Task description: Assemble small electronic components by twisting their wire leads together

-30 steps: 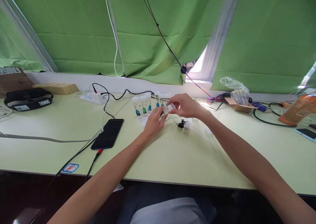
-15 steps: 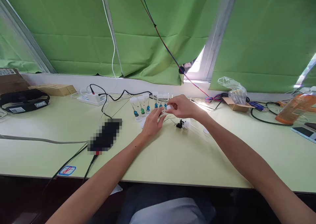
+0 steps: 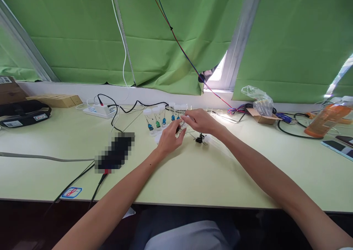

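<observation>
My left hand (image 3: 170,136) is closed, thumb and fingers around what looks like a small clear tube (image 3: 182,125) with a dark part inside, mostly hidden. My right hand (image 3: 203,121) meets it from the right, fingers bent together over the tube's upper end; whatever they pinch is hidden. Behind the left hand stand several clear tubes (image 3: 148,118) with white caps, holding blue parts and a green part (image 3: 157,124) with thin wire leads. Below my right hand lie black parts with wire leads (image 3: 199,138), beside a clear tube lying on its side (image 3: 216,142).
A blurred-out dark device (image 3: 116,152) with cables lies left on the table (image 3: 220,180). Farther back are a power strip (image 3: 100,111), a black strap-like headset (image 3: 24,114) and a cardboard box (image 3: 55,100). To the right stand a small carton (image 3: 263,117), an orange bottle (image 3: 328,117) and a phone (image 3: 338,149).
Half a second ago a white cap showed between my right fingers; now it is hidden and the fingers lie over the tube's end. My left hand keeps its hold. The view shifted slightly.
</observation>
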`<state>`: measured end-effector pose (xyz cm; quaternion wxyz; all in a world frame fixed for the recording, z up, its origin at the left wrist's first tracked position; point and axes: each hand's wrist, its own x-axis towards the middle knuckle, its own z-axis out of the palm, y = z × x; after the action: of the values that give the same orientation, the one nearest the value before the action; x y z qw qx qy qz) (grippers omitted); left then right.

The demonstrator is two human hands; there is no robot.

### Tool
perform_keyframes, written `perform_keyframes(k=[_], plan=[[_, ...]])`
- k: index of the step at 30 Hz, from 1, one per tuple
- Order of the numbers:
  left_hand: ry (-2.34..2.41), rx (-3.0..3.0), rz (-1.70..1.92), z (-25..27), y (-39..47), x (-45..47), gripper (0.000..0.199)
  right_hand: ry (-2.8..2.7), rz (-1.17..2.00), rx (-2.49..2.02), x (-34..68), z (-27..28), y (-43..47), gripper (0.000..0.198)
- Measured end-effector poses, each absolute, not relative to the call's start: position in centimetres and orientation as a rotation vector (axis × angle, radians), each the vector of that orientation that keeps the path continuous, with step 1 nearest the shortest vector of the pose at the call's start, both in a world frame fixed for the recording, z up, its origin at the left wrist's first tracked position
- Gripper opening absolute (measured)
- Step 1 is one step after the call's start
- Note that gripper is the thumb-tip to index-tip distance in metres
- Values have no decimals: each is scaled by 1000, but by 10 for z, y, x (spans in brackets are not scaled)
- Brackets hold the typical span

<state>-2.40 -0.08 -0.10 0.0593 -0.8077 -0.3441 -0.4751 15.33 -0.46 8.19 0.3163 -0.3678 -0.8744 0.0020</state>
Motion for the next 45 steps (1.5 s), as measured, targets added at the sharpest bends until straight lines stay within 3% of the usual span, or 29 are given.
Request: perform_keyframes(k=[14, 45], plan=[[-1062, -2465, -1197, -5, -5, -22, 45, -2061, 4, -869, 151, 44, 13, 32], [-1120, -2424, -1056, -9, 0, -23, 41, -2043, 109, -1180, 142, 43, 17, 35]])
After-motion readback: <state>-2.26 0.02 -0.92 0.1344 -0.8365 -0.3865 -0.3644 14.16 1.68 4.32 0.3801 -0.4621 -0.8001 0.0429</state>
